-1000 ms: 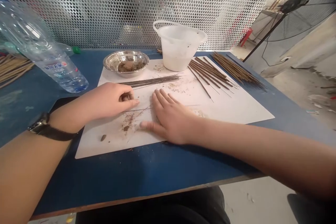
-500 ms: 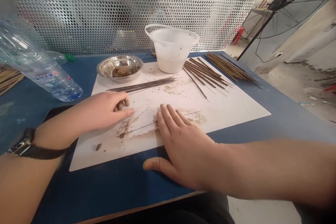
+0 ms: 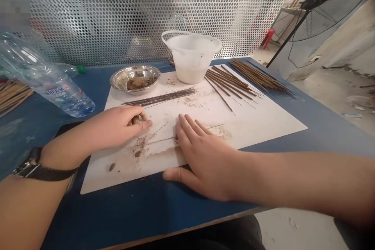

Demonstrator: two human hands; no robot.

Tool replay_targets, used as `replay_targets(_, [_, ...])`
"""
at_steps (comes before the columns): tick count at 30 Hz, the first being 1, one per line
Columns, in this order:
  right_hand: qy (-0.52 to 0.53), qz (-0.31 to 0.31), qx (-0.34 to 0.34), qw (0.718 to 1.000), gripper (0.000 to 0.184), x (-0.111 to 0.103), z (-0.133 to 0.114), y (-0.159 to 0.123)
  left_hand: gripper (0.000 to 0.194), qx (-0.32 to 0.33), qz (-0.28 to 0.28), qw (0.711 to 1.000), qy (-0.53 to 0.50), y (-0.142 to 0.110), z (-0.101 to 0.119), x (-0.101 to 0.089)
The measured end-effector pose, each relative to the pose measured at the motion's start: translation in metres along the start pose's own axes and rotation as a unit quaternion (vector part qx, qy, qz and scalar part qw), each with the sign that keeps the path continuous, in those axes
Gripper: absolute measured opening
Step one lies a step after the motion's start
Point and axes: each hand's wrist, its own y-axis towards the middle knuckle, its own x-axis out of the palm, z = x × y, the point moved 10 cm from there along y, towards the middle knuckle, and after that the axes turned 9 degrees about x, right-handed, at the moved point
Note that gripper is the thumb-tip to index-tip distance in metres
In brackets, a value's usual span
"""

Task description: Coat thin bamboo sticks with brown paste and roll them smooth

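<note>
My right hand [image 3: 202, 152] lies flat on the white sheet [image 3: 263, 125], fingers stretched out and thumb apart. Under its palm passes a thin stick [image 3: 216, 126], with a short end showing beyond the fingers. My left hand [image 3: 127, 123] rests at the sheet's left side with curled fingers and the thumb close to the index finger; whatever they hold, if anything, is hidden. Brown crumbs [image 3: 137, 152] are scattered between the hands. Behind the left hand lies a bundle of thin dark sticks [image 3: 161, 97]. Thicker, brown-coated incense sticks [image 3: 230, 82] lie at the sheet's far right.
A metal bowl [image 3: 117, 80] with brown dough-like lumps [image 3: 136, 83] stands at the back, beside a white plastic bucket [image 3: 190, 58]. A plastic bottle [image 3: 70, 95] is at left. More brown sticks [image 3: 260, 76] lie at right. Perforated metal [image 3: 117, 15] closes the far side.
The right hand has shifted slightly over the stick, and the stick's left part now shows less. Left thumb and index finger have drawn a little closer. The view has moved slightly.
</note>
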Motion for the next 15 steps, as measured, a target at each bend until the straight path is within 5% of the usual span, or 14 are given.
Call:
replay_targets(3, [-0.006,0.002,-0.009,1.0,0.113,0.002,-0.001,-0.006,0.041,-0.042,-0.039,0.998,-0.003,0.0,-0.002,0.006])
replay_targets(9, [-0.006,0.03,0.002,1.0,0.114,-0.001,0.018,0.045,0.04,-0.047,-0.032,0.998,-0.001,0.001,0.0,0.004])
replay_targets(15, [-0.004,0.03,-0.005,1.0,0.116,-0.001,0.022,0.054,0.038,0.021,-0.017,1.0,0.002,0.004,0.023,0.003])
